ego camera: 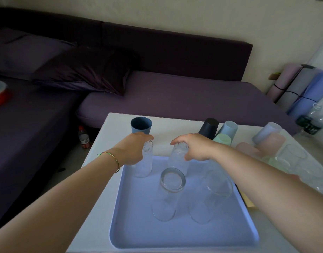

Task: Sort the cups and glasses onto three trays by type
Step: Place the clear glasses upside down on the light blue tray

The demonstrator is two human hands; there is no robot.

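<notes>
Your white table (100, 152) carries a pale blue tray (175, 232) square in front of you, and the coming move turns on what stands along the tray's far edge. Two tall frosted glasses are there, side by side with a gap between them. The left glass (144, 167) is in the far left corner, and the right glass (177, 157) is just beyond the clear glass (170, 194) in the tray's middle. A wider clear glass (211, 194) stands beside that one, under your right forearm.

Both frosted glasses are upright, with the long axis vertical and the top end directly under your palm. Your left hand (133, 148) grips the top of the left glass from above, its fingers (148, 137) curled round it. Your right hand (197, 147) holds the right glass the same way. The left glass looks set down on the tray, but the right one's base is hidden behind the clear glass, so you cannot tell.

Since each glass lies straight below its fingers, I would let go and lift straight up, because any sideways pull would likely tip something this tall.

For whatever comes next, the blue cup (141, 125) sits on the table just beyond your left hand. The dark cup (209, 127) and the pastel cups (226, 133) lie beyond your right hand and off to its right.
</notes>
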